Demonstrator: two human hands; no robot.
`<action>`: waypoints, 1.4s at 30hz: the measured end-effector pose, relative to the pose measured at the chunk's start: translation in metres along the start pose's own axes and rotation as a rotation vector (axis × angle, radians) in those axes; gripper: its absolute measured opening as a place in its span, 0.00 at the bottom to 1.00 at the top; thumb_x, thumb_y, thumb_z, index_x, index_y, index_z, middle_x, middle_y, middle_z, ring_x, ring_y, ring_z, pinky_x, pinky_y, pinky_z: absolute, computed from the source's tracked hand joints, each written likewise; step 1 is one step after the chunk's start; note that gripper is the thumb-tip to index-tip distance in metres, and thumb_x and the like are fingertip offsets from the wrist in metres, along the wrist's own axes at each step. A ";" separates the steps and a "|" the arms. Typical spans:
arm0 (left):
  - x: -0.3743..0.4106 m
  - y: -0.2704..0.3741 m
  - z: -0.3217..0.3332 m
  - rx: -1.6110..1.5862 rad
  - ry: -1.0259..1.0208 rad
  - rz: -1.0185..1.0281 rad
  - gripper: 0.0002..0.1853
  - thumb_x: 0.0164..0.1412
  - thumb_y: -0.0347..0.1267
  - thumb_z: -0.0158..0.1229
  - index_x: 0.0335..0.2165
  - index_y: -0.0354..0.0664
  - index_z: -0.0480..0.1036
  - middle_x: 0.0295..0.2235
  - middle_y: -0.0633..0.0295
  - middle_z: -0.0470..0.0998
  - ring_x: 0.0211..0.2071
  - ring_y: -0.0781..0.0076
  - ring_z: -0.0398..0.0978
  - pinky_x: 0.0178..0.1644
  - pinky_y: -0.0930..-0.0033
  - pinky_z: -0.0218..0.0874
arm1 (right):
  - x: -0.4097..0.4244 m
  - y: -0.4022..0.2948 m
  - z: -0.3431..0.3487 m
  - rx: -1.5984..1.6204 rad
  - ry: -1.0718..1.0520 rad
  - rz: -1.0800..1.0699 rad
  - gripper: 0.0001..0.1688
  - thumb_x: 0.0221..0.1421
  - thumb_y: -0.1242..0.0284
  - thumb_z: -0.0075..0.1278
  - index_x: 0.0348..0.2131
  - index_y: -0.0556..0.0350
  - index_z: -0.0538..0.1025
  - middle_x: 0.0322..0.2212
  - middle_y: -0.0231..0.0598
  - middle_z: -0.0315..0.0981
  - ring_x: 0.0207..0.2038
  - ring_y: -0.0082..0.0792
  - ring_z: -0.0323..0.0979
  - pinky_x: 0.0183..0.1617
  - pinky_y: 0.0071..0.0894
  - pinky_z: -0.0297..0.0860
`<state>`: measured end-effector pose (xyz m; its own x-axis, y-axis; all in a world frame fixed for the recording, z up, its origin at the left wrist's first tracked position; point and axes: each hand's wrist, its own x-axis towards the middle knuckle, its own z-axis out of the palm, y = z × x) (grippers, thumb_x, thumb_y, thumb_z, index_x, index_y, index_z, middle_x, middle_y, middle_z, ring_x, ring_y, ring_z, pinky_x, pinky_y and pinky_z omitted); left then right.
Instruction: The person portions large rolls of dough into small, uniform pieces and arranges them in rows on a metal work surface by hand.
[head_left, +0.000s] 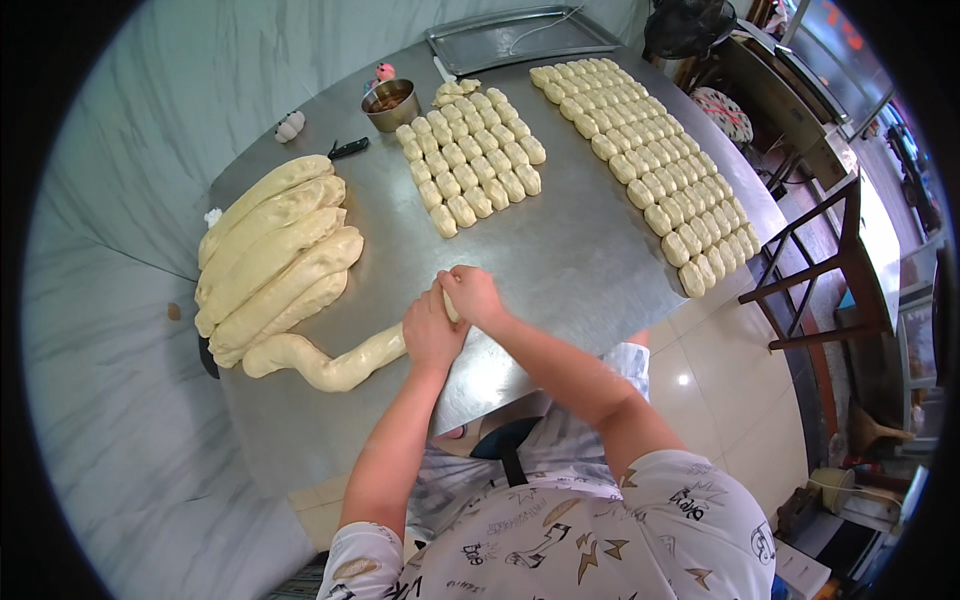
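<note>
A long rope of pale dough bends across the steel table and runs into my hands. My left hand is wrapped around its right end. Close against it, my right hand grips the tip, and a bit of dough shows between the two. Several thick dough logs lie side by side at the left, touching the rope's far end. Beyond my hands, small dough pieces sit in tight rows. A larger block of similar pieces covers the table's right side.
A metal pot with brown liquid stands near the back, beside a black-handled knife. A metal tray lies at the far edge. Marble-patterned wall borders the left; a wooden chair stands right of the table.
</note>
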<state>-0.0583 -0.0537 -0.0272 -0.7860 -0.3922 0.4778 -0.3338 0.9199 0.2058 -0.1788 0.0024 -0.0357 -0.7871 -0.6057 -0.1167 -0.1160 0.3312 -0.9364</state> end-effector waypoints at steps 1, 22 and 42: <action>0.003 0.001 0.001 0.021 -0.065 -0.055 0.35 0.59 0.44 0.70 0.59 0.38 0.72 0.37 0.52 0.83 0.36 0.48 0.82 0.39 0.46 0.74 | -0.001 -0.003 0.007 -0.015 0.030 0.037 0.26 0.71 0.56 0.53 0.40 0.64 0.86 0.36 0.65 0.85 0.41 0.67 0.83 0.48 0.56 0.79; 0.052 0.002 0.013 0.061 -0.476 -0.377 0.12 0.66 0.41 0.61 0.37 0.44 0.79 0.35 0.51 0.89 0.41 0.48 0.88 0.44 0.47 0.79 | -0.005 -0.040 -0.027 -0.457 -0.243 -0.131 0.18 0.63 0.62 0.57 0.35 0.59 0.88 0.32 0.58 0.86 0.34 0.58 0.86 0.42 0.53 0.80; -0.001 -0.041 -0.011 0.284 -0.309 -0.106 0.38 0.58 0.61 0.70 0.56 0.49 0.74 0.42 0.54 0.76 0.44 0.48 0.78 0.47 0.44 0.72 | 0.210 0.051 -0.200 -0.364 0.299 0.058 0.33 0.61 0.45 0.63 0.44 0.59 0.89 0.39 0.56 0.88 0.44 0.53 0.86 0.52 0.47 0.78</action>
<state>-0.0377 -0.0913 -0.0273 -0.8442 -0.5049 0.1800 -0.5169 0.8557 -0.0236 -0.4716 0.0370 -0.0415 -0.9320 -0.3620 -0.0148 -0.2299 0.6224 -0.7482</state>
